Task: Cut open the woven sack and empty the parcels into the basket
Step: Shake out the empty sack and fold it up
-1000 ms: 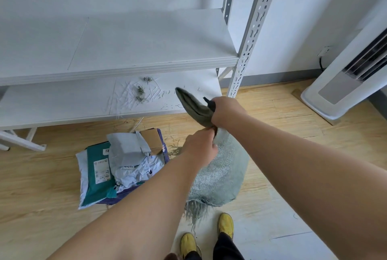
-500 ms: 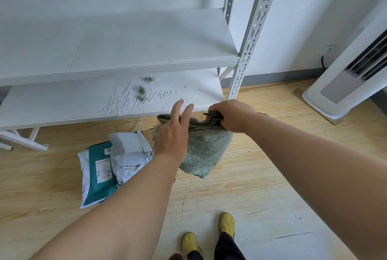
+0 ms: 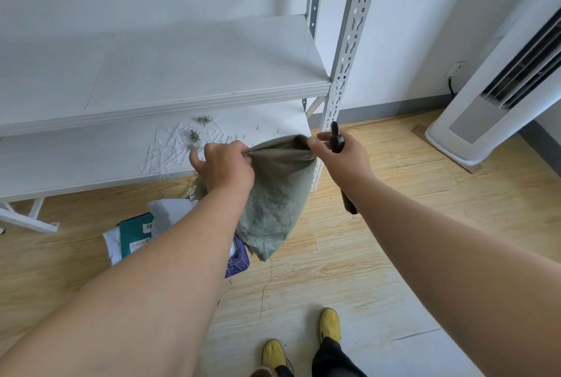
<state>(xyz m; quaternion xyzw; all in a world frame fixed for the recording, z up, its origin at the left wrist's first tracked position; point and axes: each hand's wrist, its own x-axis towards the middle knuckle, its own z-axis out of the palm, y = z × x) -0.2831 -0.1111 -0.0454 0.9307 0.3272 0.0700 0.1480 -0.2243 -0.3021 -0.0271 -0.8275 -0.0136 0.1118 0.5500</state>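
With the left hand (image 3: 224,168) and right hand (image 3: 340,155) each pinching the limp sack (image 3: 274,194), the cutter (image 3: 336,141) also gripped rightward risks nicking fabric or fingers.

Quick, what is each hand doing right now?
Left hand: grips the sack by its edge.
Right hand: pinches the sack's other edge and holds a black knife.

The woven sack (image 3: 273,194) hangs before the shelf (image 3: 91,158) — parcels (image 3: 136,234) on the floor (image 3: 394,194) at its eight o'clock, fan unit (image 3: 491,97) at two o'clock.
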